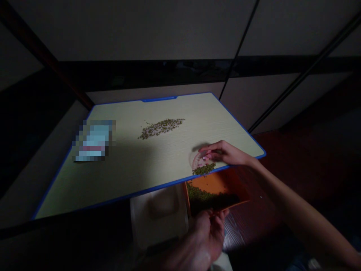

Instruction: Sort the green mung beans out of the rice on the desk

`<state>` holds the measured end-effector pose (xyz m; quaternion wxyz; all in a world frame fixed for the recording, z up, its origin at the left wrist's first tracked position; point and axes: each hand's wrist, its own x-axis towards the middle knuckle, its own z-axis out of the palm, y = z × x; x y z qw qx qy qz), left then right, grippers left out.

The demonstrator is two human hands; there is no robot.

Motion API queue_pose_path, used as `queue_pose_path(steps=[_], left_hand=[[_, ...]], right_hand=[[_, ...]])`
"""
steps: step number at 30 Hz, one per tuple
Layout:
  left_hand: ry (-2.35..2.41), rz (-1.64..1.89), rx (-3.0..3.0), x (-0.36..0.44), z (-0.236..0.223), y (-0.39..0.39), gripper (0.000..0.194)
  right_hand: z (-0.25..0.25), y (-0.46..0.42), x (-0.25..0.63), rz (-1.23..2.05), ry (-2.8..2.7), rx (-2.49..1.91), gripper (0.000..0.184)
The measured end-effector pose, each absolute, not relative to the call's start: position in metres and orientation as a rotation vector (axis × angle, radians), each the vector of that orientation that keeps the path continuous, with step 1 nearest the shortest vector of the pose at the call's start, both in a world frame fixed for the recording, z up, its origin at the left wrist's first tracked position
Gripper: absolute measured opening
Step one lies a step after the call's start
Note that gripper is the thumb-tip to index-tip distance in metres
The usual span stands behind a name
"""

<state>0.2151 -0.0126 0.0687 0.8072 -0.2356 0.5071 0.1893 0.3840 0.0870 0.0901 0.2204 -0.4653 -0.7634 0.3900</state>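
Observation:
My right hand is closed on a clear, pinkish, curved plastic piece that looks like a protractor, held near the table's front edge. Against its near side lies a small heap of green mung beans, right at the blue rim. Below that edge is an orange box with many more mung beans inside. My left hand grips the box's near rim from underneath; part of its fingers is hidden. A loose patch of mung beans is spread farther back on the table.
The pale table has a blue border. A blurred-out flat item lies at its left. Under the front edge stands a whitish container, beside the orange box. Cabinet panels rise behind the table, and a dark reddish floor shows at right.

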Motion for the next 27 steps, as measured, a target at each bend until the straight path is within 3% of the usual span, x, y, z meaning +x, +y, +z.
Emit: queue_pose_path(steps=[9, 18, 27], left_hand=[[1.076, 0.405, -0.528, 0.215, 0.072, -0.011, 0.019], [1.057, 0.408, -0.534, 0.215, 0.071, -0.011, 0.02], [1.015, 0.407, -0.543, 0.215, 0.069, -0.011, 0.021]], right_hand=[[0.093, 0.079, 0.387, 1.098, -2.12, -1.274, 0.031], [0.091, 0.095, 0.379, 0.944, -2.044, -1.292, 0.036], [0.088, 0.092, 0.365, 1.12, -2.135, -1.169, 0.032]])
